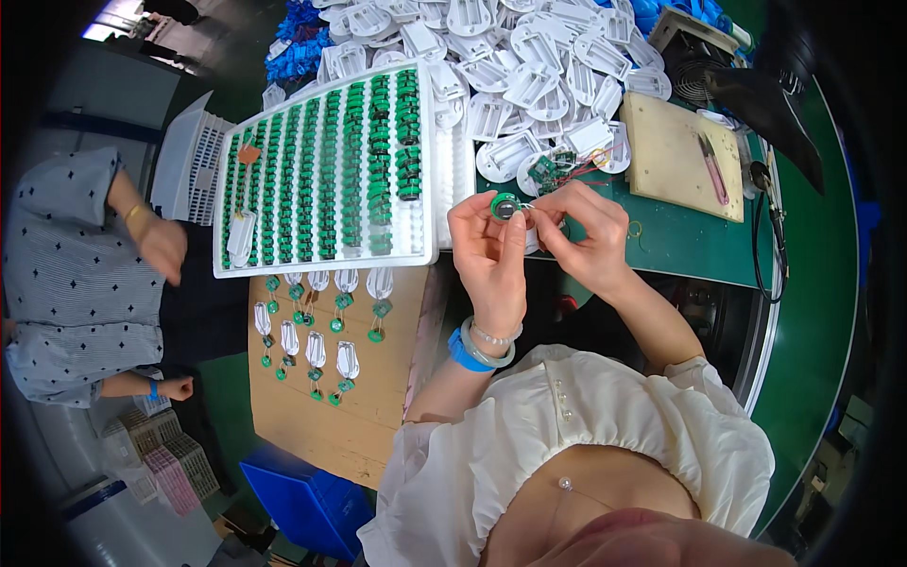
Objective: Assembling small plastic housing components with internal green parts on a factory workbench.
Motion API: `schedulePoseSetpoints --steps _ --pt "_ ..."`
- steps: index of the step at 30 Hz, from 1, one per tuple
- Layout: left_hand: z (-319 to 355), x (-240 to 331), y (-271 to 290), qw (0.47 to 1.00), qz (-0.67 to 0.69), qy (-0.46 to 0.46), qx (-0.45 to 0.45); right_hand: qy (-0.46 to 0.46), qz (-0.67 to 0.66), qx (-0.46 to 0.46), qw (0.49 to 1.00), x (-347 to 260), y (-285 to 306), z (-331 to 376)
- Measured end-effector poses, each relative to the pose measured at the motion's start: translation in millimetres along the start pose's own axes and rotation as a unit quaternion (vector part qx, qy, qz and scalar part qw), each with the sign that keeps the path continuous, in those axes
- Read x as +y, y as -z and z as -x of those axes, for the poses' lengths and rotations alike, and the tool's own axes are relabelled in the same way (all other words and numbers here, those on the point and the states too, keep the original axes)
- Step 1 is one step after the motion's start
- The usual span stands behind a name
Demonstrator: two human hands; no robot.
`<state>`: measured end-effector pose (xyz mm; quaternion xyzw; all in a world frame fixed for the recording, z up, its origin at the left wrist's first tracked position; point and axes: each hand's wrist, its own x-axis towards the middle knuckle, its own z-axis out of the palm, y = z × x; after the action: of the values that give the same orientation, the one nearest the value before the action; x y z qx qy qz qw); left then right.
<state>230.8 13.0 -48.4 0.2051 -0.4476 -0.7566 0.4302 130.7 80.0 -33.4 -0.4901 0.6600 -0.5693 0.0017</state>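
Note:
My left hand pinches a small round green circuit board with a dark round part at its middle, between thumb and fingers. Close beside it, my right hand has thumb and forefinger pressed together at the board's right edge. What sits in that pinch, perhaps a thin wire, is too small to make out. Just beyond my hands lie green circuit boards with thin coloured wires. To the left, a white tray carries rows of green round boards, with a white housing lying on top.
White plastic housings are heaped at the back. On the right, tweezers lie on a cream pad, near a black cable. Wired assemblies rest on a brown board above a blue bin. A co-worker stands at left.

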Motion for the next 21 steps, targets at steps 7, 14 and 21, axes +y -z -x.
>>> schedulePoseSetpoints --steps 7,14,21 --pt "-13.8 3.8 1.6 0.999 -0.031 -0.005 -0.015 0.052 0.034 0.019 0.998 2.7 0.6 -4.9" --pt "-18.5 7.0 6.0 0.999 -0.035 0.018 -0.026 0.078 0.042 -0.004 0.996 4.5 -0.1 -7.0" --pt "-19.8 11.4 8.6 0.994 -0.103 0.014 -0.045 -0.004 -0.01 -0.039 0.999 4.7 0.6 -9.3"
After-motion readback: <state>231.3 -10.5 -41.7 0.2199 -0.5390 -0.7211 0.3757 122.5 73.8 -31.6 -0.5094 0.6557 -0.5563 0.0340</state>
